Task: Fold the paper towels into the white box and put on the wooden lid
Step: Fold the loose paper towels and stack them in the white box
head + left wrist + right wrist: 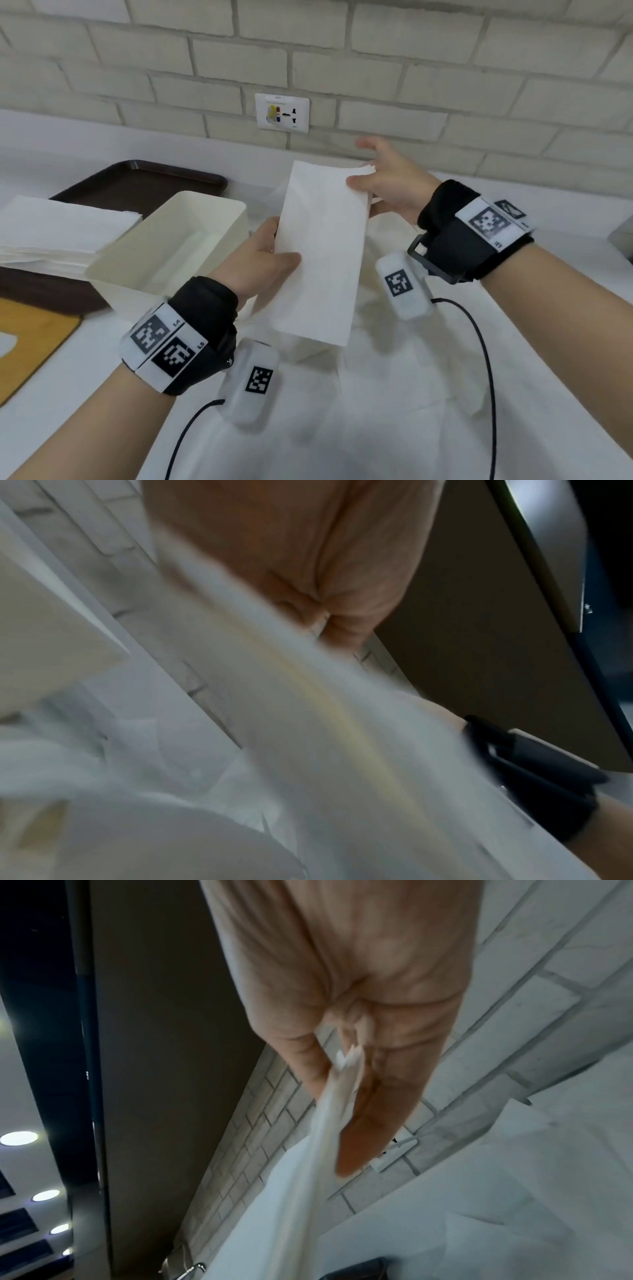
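1. Folded paper towel (322, 246): a long white rectangle of soft, faintly textured paper, held in the air above the counter (513, 394) just right of the white box (191, 219).
2. Left hand (263, 260): grasps the towel's left edge, thumb pressed on the front face and fingers behind.
3. Right hand (390, 185): pinches the towel's upper right corner between thumb and fingers; the right wrist view shows the layered paper edge (346, 1069) caught between them, while one finger stands free above.
4. White box: a matte, rounded rectangular container, open at the top, resting partly on the dark brown tray (137, 181).
5. Stack of flat paper towels (58, 229): lies on the tray, touching the box's left side.
6. Wooden lid (30, 342): a yellow-brown board with a rounded corner, flat at the counter's left edge in front of the tray.
7. Loose white sheets (394, 394): spread crumpled on the counter beneath the hands.
8. Wall socket (281, 113): a white plate set in the pale brick wall (445, 68) behind.
9. Black wrist straps with printed markers (164, 346), with a black cable trailing from each wrist unit.
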A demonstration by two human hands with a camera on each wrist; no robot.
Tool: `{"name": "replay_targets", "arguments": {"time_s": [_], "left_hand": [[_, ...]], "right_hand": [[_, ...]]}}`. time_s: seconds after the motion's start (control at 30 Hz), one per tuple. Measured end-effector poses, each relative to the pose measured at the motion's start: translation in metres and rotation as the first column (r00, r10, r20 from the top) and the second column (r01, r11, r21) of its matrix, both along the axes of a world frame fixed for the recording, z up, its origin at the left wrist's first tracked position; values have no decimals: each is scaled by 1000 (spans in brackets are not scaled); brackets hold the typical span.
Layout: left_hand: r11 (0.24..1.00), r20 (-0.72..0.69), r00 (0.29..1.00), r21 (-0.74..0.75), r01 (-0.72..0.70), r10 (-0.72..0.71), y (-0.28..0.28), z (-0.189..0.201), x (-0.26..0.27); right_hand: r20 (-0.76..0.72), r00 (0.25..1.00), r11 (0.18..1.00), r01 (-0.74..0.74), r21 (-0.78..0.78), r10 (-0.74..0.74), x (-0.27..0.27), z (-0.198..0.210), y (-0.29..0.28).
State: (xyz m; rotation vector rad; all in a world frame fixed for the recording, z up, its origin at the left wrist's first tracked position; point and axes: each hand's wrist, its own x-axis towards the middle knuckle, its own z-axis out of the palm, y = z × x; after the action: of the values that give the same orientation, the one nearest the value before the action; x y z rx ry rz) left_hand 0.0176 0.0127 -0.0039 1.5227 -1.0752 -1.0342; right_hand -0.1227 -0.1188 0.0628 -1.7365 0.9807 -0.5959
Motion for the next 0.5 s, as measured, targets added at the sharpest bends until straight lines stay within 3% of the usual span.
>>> {"name": "replay_targets", "arguments": {"time_s": [0.1, 0.23, 0.4, 0.5], "left_hand": [[999, 57, 998, -20, -33, 34, 14, 1, 17], [991, 83, 989, -58, -117, 122, 29, 0, 40], [953, 191, 937, -136, -271, 293, 44, -3, 77], [936, 457, 820, -103, -338, 346, 60, -6, 96]], "right_hand": [[-173, 974, 988, -151, -17, 146, 16, 6, 1], [-193, 944, 963, -266, 29, 267, 45, 9, 6], [-71, 971, 968, -234, -86, 228, 88, 12, 11], [53, 986, 977, -146, -158, 156, 112, 20, 9]]}}
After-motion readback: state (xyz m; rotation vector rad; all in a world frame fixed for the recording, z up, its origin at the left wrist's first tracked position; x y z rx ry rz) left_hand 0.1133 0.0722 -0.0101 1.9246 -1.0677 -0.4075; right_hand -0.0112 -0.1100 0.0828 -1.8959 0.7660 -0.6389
